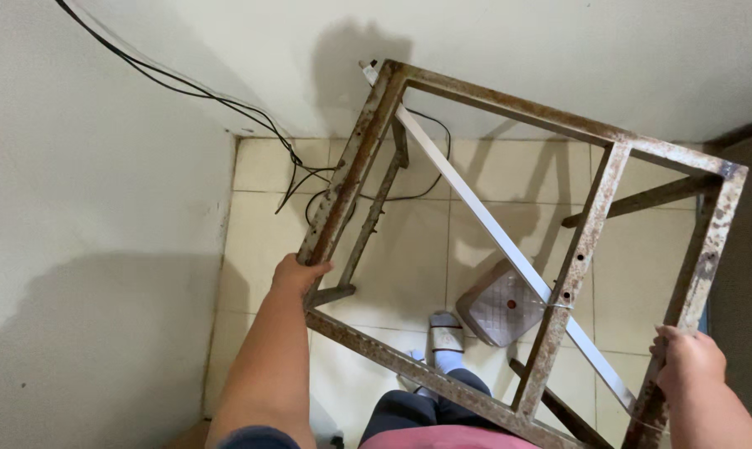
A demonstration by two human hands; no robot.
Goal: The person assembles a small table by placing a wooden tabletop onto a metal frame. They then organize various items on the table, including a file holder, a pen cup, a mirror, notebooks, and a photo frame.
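The rusty metal frame (509, 241) is big and awkward, a rectangular top of angle iron with legs running down toward the tiled floor (409, 249), held up off the ground between the two hands in a corner of pale walls. Carrying it well, I judge, means keeping both grips level so the long top does not twist, and watching the legs that hang below the hands, since they could catch the small stool (502, 309) or the black cables (293, 158) trailing down the wall beyond the left hand.

The left hand (299, 274) is closed around the frame's near left corner, fingers wrapped over the rail where a leg joins it. The right hand (684, 357) is curled shut on the right rail near its lower end. A white strip (509, 249) runs diagonally across the frame between the hands, tied to a crossbar. A foot in a white sandal (446, 334) stands below, just beside the stool
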